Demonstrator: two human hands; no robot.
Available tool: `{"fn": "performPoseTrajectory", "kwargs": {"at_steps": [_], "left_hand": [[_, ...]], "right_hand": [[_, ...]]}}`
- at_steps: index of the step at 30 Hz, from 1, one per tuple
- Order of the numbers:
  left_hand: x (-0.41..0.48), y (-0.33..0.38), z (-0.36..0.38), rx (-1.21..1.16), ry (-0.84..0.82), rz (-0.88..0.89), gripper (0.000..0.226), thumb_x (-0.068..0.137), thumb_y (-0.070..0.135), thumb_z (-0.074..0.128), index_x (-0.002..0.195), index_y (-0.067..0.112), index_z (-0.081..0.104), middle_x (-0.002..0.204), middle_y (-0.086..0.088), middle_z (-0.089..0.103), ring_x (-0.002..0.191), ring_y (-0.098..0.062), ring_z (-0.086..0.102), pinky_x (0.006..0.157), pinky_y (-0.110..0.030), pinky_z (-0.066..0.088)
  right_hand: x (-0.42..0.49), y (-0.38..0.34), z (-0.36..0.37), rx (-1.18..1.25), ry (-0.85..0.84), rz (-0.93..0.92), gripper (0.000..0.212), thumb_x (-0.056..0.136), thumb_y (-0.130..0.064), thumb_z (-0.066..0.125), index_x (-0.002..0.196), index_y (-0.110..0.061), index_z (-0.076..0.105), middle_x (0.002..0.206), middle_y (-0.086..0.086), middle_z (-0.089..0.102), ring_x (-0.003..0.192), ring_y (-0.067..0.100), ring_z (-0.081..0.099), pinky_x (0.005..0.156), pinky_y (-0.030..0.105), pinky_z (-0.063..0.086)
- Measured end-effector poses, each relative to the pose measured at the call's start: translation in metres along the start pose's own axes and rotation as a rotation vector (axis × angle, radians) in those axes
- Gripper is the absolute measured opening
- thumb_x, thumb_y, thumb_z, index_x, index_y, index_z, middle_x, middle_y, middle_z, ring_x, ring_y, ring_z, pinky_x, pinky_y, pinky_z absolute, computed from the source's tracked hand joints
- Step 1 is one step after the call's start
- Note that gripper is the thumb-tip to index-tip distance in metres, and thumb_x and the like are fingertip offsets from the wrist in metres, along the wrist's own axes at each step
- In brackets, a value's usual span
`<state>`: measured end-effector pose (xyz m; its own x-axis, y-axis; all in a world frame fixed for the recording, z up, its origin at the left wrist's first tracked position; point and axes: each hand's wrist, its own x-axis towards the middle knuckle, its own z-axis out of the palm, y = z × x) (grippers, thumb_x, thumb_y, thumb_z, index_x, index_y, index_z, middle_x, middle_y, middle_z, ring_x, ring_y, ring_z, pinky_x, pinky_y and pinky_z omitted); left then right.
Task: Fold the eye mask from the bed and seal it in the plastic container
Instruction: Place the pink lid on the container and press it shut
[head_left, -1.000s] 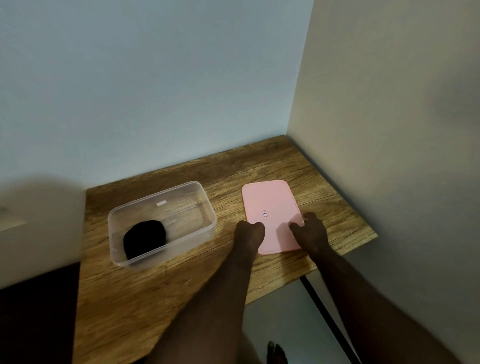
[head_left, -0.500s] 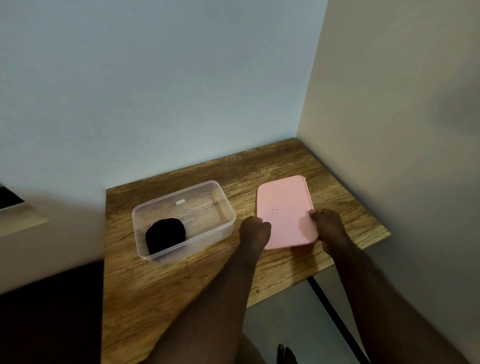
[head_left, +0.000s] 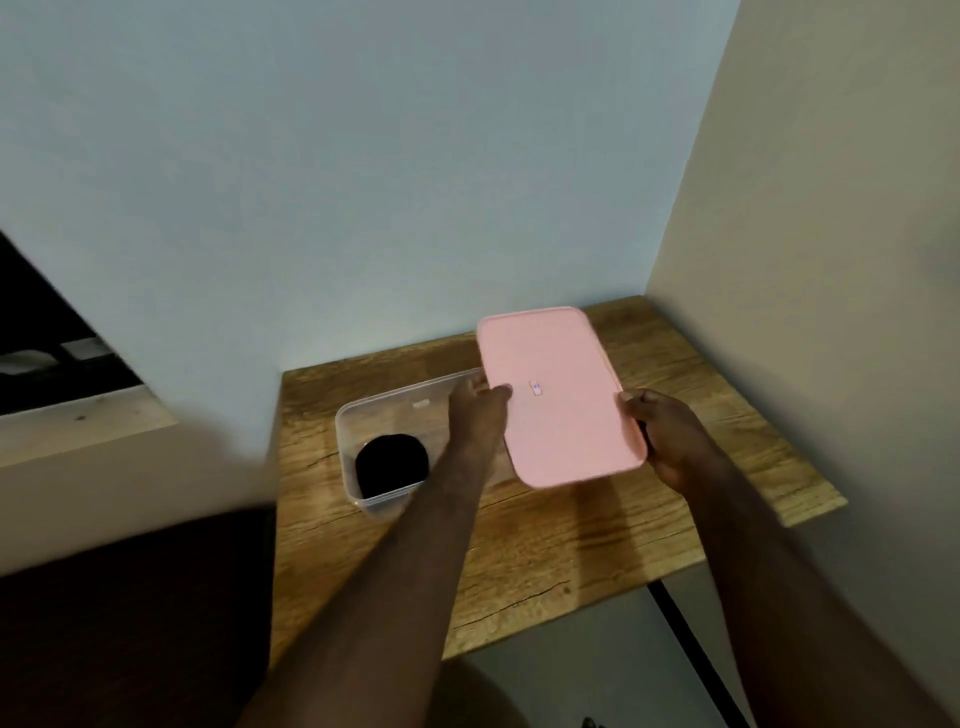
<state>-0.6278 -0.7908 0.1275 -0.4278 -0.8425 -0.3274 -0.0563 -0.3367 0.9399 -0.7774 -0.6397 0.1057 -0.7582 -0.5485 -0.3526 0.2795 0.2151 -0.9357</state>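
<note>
The clear plastic container (head_left: 347, 434) stands open on the wooden table (head_left: 545, 551). A folded black eye mask (head_left: 391, 462) lies in its near left end. The pink lid (head_left: 558, 400) is lifted off the table and tilted, hanging over the table to the right of the container, its left edge above the container's right end. My left hand (head_left: 480, 410) grips the lid's left edge and my right hand (head_left: 662, 434) grips its right edge. My left forearm hides the container's right part.
The table fits into a corner, with a pale blue wall behind and a beige wall (head_left: 831, 260) at the right. A dark bed surface (head_left: 130, 613) lies at the left, and a wooden ledge (head_left: 78, 421) beyond it. A black table leg (head_left: 691, 649) shows below the front edge.
Both hands have taken the pink lid by its sides and raised it off the table, carrying it left toward the container. The camera view has shifted left.
</note>
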Motion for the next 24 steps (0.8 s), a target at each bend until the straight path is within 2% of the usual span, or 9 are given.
{"fn": "performPoseTrajectory", "kwargs": {"at_steps": [1, 4, 7, 12, 17, 21, 24], "left_hand": [[0.005, 0.005, -0.014, -0.053, 0.023, -0.007, 0.023, 0.087, 0.001, 0.06, 0.109, 0.006, 0.058, 0.112, -0.018, 0.066, 0.094, -0.031, 0.065, 0.085, -0.044, 0.055], [0.018, 0.012, -0.06, -0.204, 0.089, -0.059, 0.011, 0.088, 0.003, 0.061, 0.093, 0.013, 0.057, 0.094, -0.013, 0.066, 0.081, -0.025, 0.063, 0.071, -0.037, 0.053], [0.023, 0.011, -0.101, -0.259, 0.173, -0.099, 0.01, 0.089, 0.005, 0.06, 0.091, 0.014, 0.058, 0.085, -0.005, 0.066, 0.082, -0.022, 0.064, 0.062, -0.03, 0.052], [0.018, 0.002, -0.142, -0.388, 0.286, -0.106, 0.025, 0.089, 0.003, 0.058, 0.114, 0.008, 0.056, 0.099, -0.009, 0.067, 0.09, -0.023, 0.065, 0.062, -0.032, 0.054], [0.01, 0.001, -0.156, -0.497, 0.339, -0.092, 0.025, 0.09, -0.001, 0.054, 0.114, 0.004, 0.051, 0.114, -0.019, 0.064, 0.105, -0.031, 0.064, 0.066, -0.038, 0.056], [0.012, 0.011, -0.167, -0.51, 0.327, -0.049, 0.027, 0.094, 0.004, 0.055, 0.121, 0.003, 0.052, 0.116, -0.02, 0.064, 0.1, -0.03, 0.066, 0.067, -0.037, 0.058], [0.011, 0.021, -0.164, -0.551, 0.215, -0.001, 0.036, 0.094, 0.003, 0.055, 0.129, -0.001, 0.048, 0.101, -0.018, 0.066, 0.082, -0.025, 0.068, 0.058, -0.034, 0.058]], "right_hand": [[-0.002, 0.0, 0.007, -0.041, -0.048, 0.006, 0.015, 0.097, -0.02, 0.057, 0.097, -0.011, 0.069, 0.102, 0.013, 0.075, 0.093, 0.03, 0.069, 0.074, 0.041, 0.054], [-0.006, 0.0, 0.027, -0.092, -0.172, 0.013, 0.018, 0.095, -0.025, 0.062, 0.099, -0.01, 0.071, 0.099, 0.014, 0.075, 0.089, 0.032, 0.07, 0.079, 0.046, 0.054], [-0.008, -0.002, 0.049, -0.038, -0.161, 0.004, 0.018, 0.094, -0.023, 0.063, 0.1, -0.009, 0.072, 0.095, 0.012, 0.076, 0.083, 0.028, 0.069, 0.068, 0.037, 0.053], [-0.007, -0.001, 0.087, 0.131, -0.079, 0.073, 0.013, 0.093, -0.014, 0.062, 0.103, -0.007, 0.067, 0.097, 0.012, 0.074, 0.085, 0.025, 0.07, 0.061, 0.034, 0.056], [-0.008, -0.003, 0.114, 0.169, -0.086, 0.102, 0.016, 0.092, -0.01, 0.061, 0.107, -0.006, 0.065, 0.101, 0.012, 0.074, 0.089, 0.024, 0.07, 0.065, 0.034, 0.057], [-0.012, -0.005, 0.123, 0.152, -0.124, 0.099, 0.012, 0.09, -0.005, 0.062, 0.101, -0.004, 0.063, 0.1, 0.016, 0.073, 0.081, 0.023, 0.069, 0.055, 0.03, 0.054], [-0.016, -0.001, 0.131, 0.28, -0.086, 0.123, 0.018, 0.09, -0.002, 0.061, 0.108, 0.0, 0.061, 0.099, 0.017, 0.071, 0.08, 0.023, 0.068, 0.054, 0.029, 0.054]]}}
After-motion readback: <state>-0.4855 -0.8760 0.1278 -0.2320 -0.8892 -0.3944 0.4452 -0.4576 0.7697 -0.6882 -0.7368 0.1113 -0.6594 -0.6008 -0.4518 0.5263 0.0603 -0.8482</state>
